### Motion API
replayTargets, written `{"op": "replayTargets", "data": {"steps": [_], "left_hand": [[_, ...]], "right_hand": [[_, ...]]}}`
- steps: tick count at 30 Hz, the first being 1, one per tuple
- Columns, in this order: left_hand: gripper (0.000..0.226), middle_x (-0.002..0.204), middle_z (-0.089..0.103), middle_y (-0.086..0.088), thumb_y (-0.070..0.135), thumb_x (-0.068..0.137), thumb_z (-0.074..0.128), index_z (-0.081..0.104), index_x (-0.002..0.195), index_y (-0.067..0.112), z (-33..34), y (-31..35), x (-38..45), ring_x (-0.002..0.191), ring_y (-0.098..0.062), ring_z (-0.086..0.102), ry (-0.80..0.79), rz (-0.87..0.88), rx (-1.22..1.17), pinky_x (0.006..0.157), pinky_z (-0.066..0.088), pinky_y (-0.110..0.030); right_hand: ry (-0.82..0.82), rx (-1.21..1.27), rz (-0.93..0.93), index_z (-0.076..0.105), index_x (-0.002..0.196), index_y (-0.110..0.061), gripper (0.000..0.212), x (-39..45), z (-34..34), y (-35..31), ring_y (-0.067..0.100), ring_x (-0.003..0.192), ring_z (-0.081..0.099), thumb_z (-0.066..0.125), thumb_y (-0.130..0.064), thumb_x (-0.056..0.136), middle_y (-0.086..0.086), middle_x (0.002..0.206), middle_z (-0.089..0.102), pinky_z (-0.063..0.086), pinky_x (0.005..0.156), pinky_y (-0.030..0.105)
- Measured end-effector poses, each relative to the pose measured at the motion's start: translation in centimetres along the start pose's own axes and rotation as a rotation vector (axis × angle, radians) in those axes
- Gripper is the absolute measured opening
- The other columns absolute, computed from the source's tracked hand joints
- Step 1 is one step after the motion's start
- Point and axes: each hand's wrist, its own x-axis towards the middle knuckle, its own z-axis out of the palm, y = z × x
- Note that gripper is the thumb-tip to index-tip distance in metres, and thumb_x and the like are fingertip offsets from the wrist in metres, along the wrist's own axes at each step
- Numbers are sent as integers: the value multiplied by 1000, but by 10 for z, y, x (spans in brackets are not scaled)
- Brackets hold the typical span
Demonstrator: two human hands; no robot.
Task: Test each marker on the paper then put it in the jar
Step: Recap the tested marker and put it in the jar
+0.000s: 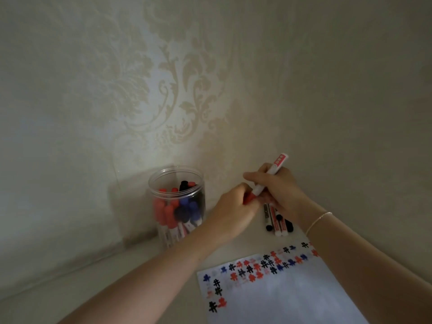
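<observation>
A white marker with a red cap [268, 177] is held between both hands above the table. My right hand [280, 190] grips its white barrel, the tail pointing up and right. My left hand [231, 211] is closed around the red cap end. A clear plastic jar [177, 206] stands open to the left, against the wall, with several red, blue and black markers inside. A white paper [292, 293] lies at the lower right, with rows of red, black and blue test marks along its top and left edges.
Several loose markers [278, 222] with black and red caps lie on the table behind the paper, partly hidden by my right hand. A patterned wall [175, 90] rises directly behind the jar. A thin bracelet [318, 220] is on my right wrist.
</observation>
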Motion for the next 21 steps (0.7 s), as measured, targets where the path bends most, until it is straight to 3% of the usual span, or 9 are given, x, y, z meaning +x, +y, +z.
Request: {"op": "replayTargets", "data": {"steps": [2, 5, 9, 12, 16, 18, 21], "left_hand": [[25, 74, 58, 2, 42, 96, 44, 55, 86, 21, -1, -5, -2, 67, -16, 54, -51, -5, -15, 68, 43, -40], [29, 69, 54, 5, 37, 101, 38, 50, 76, 26, 1, -7, -8, 68, -12, 53, -58, -5, -31, 73, 45, -36], [36, 48, 49, 8, 32, 100, 43, 53, 68, 20, 6, -5, -14, 45, -4, 43, -25, 50, -123, 51, 35, -20], [37, 43, 41, 7, 31, 99, 46, 53, 67, 13, 9, -6, -17, 34, -4, 33, -57, -4, -308, 39, 27, -15], [34, 48, 25, 4, 39, 97, 48, 51, 70, 19, 10, -9, -23, 38, -9, 19, -203, -142, -588, 37, 17, -17], [32, 51, 26, 5, 40, 97, 47, 52, 72, 21, 8, -10, -23, 41, -9, 20, -274, -156, -605, 38, 20, -18], [25, 61, 50, 2, 32, 100, 43, 57, 90, 14, 2, -8, -19, 51, -10, 47, -323, -86, -324, 51, 48, -25]], "right_hand": [[-50, -66, 0, 51, 62, -8, 29, -4, -2, 1, 19, 45, 48, 71, -15, 82, 9, 53, 54, 41, 43, 26], [-173, -80, 85, 59, 71, -1, 25, -10, -6, 1, 21, 49, 57, 66, -19, 87, 14, 60, 60, 52, 50, 28], [-277, 34, 187, 58, 66, 1, 28, -12, -12, 3, 20, 44, 55, 57, -12, 90, 15, 55, 56, 51, 47, 29], [-313, 17, 209, 56, 62, -3, 30, -13, -15, 7, 21, 45, 55, 54, -12, 91, 12, 50, 55, 50, 51, 29], [-310, 5, 223, 57, 62, -5, 29, -13, -19, 9, 20, 45, 54, 54, -10, 90, 9, 49, 56, 46, 55, 31], [-302, -7, 208, 57, 62, -5, 28, -14, -20, 9, 19, 45, 53, 55, -9, 89, 9, 50, 56, 44, 55, 31], [-341, -90, 187, 56, 67, -6, 22, -16, -22, 14, 21, 51, 49, 59, -16, 87, 9, 57, 55, 38, 52, 29]]}}
